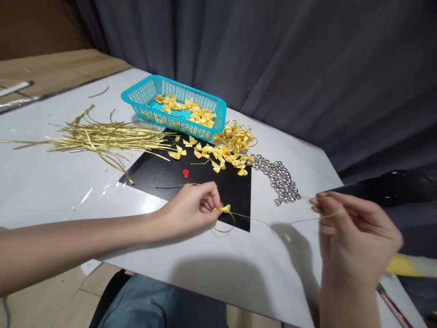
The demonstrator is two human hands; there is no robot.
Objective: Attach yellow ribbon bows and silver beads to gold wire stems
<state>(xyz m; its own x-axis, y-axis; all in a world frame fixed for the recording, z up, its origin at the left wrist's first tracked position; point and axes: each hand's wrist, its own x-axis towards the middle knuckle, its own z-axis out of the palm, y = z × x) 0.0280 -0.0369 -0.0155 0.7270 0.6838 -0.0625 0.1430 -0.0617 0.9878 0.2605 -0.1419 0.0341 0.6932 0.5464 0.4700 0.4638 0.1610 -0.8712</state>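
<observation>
My left hand [194,206] pinches a small yellow ribbon bow [225,208] over the front of the black mat. A loop of gold wire [223,231] hangs below that bow. From the bow a thin yellowish thread [249,217] runs right to my right hand [358,237], slightly blurred, whose thumb and fingers are closed on it. Beyond my left hand, loose yellow bows [218,155] lie scattered on the black mat [150,175]. A red piece [185,173] lies nearer to my left hand, close to a single gold wire [174,186].
A turquoise basket [136,98] with bows stands at the back. Left of it spreads a bundle of gold wires [102,136]. Bows with wire loops [237,136] are heaped beside silver bells or beads [280,180]. A grey curtain [290,68] hangs behind the white table [136,255].
</observation>
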